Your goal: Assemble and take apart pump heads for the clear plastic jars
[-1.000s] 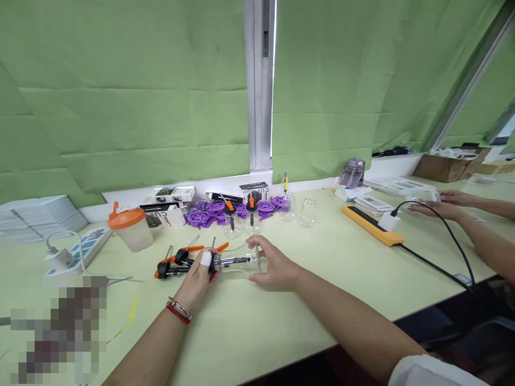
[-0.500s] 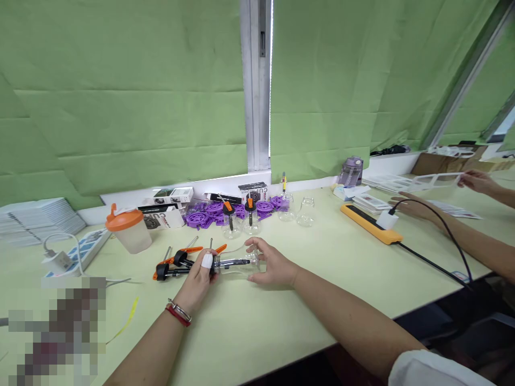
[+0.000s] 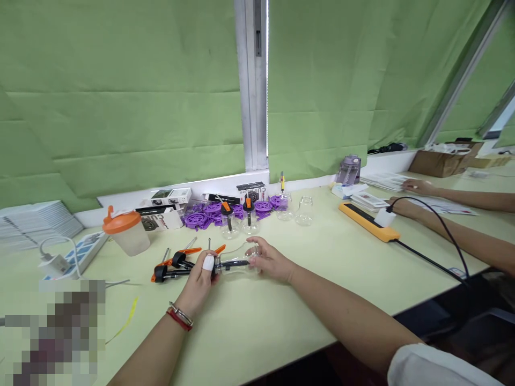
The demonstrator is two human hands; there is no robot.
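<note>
A clear glass bottle (image 3: 237, 259) lies on its side on the pale green table (image 3: 281, 316), with a dark metal rod showing inside it. My right hand (image 3: 269, 260) curls round its wide end. At the neck, my left hand (image 3: 198, 282), one finger wrapped in white tape, pinches a black and orange tool that reaches into the bottle. Just left of my left hand lie more black and orange tools (image 3: 173, 262).
Behind stand two small bottles with orange stoppers (image 3: 237, 217), empty glass bottles (image 3: 303, 210), purple plastic wheels (image 3: 209, 212), small boxes (image 3: 169, 206) and an orange-lidded cup (image 3: 123, 230). A power strip (image 3: 76, 252) lies left, a yellow one (image 3: 368, 222) right. Another person's arms (image 3: 454, 214) rest at right.
My hands stay on the bottle, almost unmoved; the view has drifted slightly. The other person at right has put down a white sheet and now rests both hands on the table.
</note>
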